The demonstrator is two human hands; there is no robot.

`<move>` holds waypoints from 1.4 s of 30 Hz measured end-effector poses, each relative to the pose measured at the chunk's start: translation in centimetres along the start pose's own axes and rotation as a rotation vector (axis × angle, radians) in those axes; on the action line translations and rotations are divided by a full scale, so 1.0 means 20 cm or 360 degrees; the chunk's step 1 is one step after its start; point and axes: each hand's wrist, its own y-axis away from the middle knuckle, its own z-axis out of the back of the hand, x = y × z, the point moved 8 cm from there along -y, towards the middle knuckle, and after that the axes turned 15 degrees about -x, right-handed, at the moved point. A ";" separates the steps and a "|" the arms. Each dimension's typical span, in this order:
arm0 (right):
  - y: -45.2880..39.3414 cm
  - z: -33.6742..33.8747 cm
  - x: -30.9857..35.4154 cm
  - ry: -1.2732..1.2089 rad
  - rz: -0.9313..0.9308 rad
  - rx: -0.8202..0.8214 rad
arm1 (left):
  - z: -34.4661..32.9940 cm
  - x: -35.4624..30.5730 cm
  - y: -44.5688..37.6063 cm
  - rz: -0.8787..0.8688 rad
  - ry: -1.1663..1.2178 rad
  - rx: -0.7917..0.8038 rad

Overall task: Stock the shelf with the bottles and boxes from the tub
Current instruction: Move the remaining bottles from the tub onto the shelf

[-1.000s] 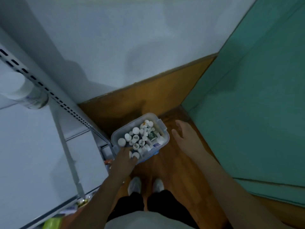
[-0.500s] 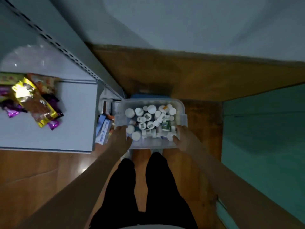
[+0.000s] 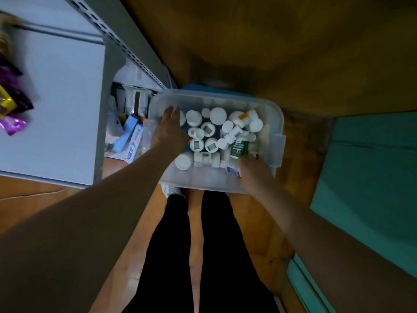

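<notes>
Tub (image 3: pixel 276 123) of bottles, left hand (image 3: pixel 168 129) flat inside, right hand (image 3: pixel 252 175) gripping near rim

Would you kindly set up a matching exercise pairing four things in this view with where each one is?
Things:
1. green-labelled bottle
2. blue and white box
3. purple and gold packets
4. left hand

Places:
A. on top of the white shelf, at the far left edge of the view
B. at the left end of the tub, over the white bottle caps
C. on the low shelf level just left of the tub
D. in the tub, by the right hand

Pairs: 1-D, 2-C, 3-A, 4-B
</notes>
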 end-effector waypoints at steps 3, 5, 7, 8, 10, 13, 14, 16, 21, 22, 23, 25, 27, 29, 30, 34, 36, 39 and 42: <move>-0.04 -0.05 -0.01 0.0135 -0.0022 -0.0029 | -0.05 0.00 -0.04 -0.0037 -0.0205 0.0010; -0.06 -0.06 -0.02 0.0158 -0.0019 -0.0052 | -0.08 0.00 -0.05 -0.0050 -0.0290 0.0071; -0.06 -0.06 -0.03 0.0122 -0.0043 -0.0050 | -0.09 0.01 -0.04 -0.0055 -0.0275 0.0081; -0.06 -0.05 -0.04 0.0071 -0.0073 -0.0057 | -0.09 0.01 -0.03 -0.0050 -0.0248 0.0069; -0.04 -0.01 -0.05 -0.0087 -0.0128 -0.0099 | -0.05 0.01 -0.01 -0.0041 -0.0187 0.0046; 0.02 0.07 -0.03 -0.0254 -0.0124 -0.0148 | 0.03 0.00 0.05 -0.0066 -0.0109 0.0047; 0.04 0.09 -0.03 -0.0308 -0.0136 -0.0169 | 0.06 0.00 0.08 -0.0084 -0.0098 0.0051; 0.09 0.17 -0.04 -0.0493 -0.0234 -0.0206 | 0.16 -0.02 0.14 -0.0104 -0.0063 0.0040; 0.22 0.43 0.01 -0.0958 -0.0314 -0.0245 | 0.47 -0.02 0.34 0.0064 0.0264 -0.0100; 0.25 0.50 0.04 -0.1019 -0.0294 -0.0268 | 0.54 -0.02 0.38 0.0102 0.0367 -0.0123; 0.27 0.57 0.07 -0.1087 -0.0267 -0.0290 | 0.60 -0.02 0.44 0.0135 0.0453 -0.0135; 0.33 0.71 0.15 -0.1204 -0.0208 -0.0328 | 0.73 -0.02 0.56 0.0205 0.0592 -0.0157; 0.41 0.86 0.23 -0.1306 -0.0150 -0.0382 | 0.89 -0.03 0.69 0.0246 0.0766 -0.0247; 0.49 0.99 0.32 -0.1420 -0.0099 -0.0398 | 1.04 -0.04 0.83 0.0242 0.0889 -0.0342; 0.54 1.05 0.37 -0.1443 -0.0066 -0.0395 | 1.11 -0.04 0.91 0.0223 0.0948 -0.0388; 0.76 1.25 0.54 -0.1486 0.0069 -0.0443 | 1.35 0.02 1.20 0.0202 0.1188 -0.0573; 0.89 1.30 0.64 -0.1626 0.0048 -0.0440 | 1.46 0.10 1.34 0.0238 0.1351 -0.0687; 1.10 1.33 0.81 -0.1891 -0.0031 -0.0417 | 1.57 0.21 1.56 0.0350 0.1684 -0.0703; 1.32 1.33 1.06 -0.2307 -0.0033 -0.0321 | 1.67 0.32 1.79 0.0404 0.1920 -0.0714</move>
